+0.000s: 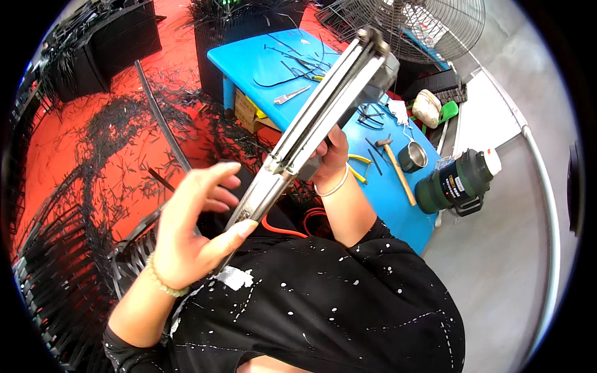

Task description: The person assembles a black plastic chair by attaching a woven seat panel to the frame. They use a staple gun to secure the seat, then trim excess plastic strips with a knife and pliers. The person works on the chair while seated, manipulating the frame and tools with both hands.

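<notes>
Left hand (186, 227), fingers apart, its thumb touching the near end of a long metal tool (300, 146) slanting before a black shirt (348, 292); right hand (334, 154), partly hidden, fingers clamped on the tool's middle. Beyond the tool, a blue worktop (388, 208) carries, to its right, a hammer (399, 173) and metal cup (412, 157); past its far end, a wire fan (444, 25).

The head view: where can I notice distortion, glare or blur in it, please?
Head view: the pale pipe bows strongly near the picture's edge; head view: bright highlights run along the metal tool, and the white panel looks nearly washed out; head view: the left hand looks fairly sharp, with no obvious blur.
</notes>
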